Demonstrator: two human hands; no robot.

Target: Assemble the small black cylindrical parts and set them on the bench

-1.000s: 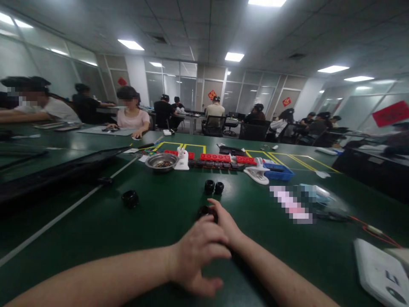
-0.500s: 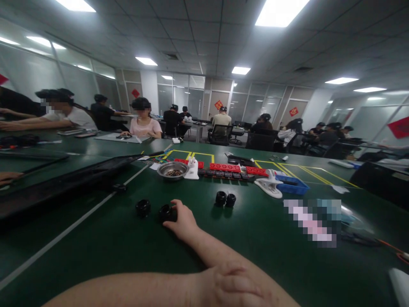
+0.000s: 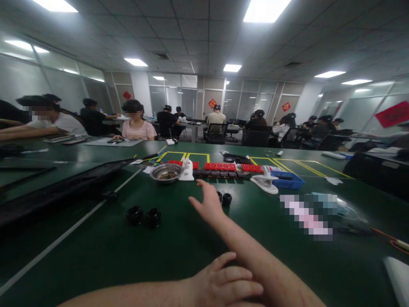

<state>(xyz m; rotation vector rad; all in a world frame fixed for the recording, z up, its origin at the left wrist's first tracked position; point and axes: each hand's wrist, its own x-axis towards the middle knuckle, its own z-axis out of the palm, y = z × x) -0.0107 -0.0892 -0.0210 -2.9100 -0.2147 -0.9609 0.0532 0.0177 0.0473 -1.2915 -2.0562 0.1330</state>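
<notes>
1. Left hand (image 3: 223,283): lowest in view, resting against the right forearm, fingers loosely spread and grasping nothing.
2. Right hand (image 3: 209,204): stretched forward over the green surface (image 3: 96,256), fingers released and open, holding nothing; its fingertips lie just beside the far pair of black rings (image 3: 225,199), one of which is partly hidden behind the hand.
3. Near pair of black rings (image 3: 144,216): two short dark cylinders set side by side on the surface, well to the left of the right hand and apart from it.
4. White line (image 3: 64,241): runs diagonally across the surface, left of the near pair.
5. Metal bowl (image 3: 166,172): holds small dark pieces; a white clip stand (image 3: 187,170) sits just beside it.
6. Red strip of blocks (image 3: 220,166): lies along the row behind the bowl, with a blue tray (image 3: 289,181) and a white clamp (image 3: 263,181) to its right.
7. Background: other people seated at farther tables.
</notes>
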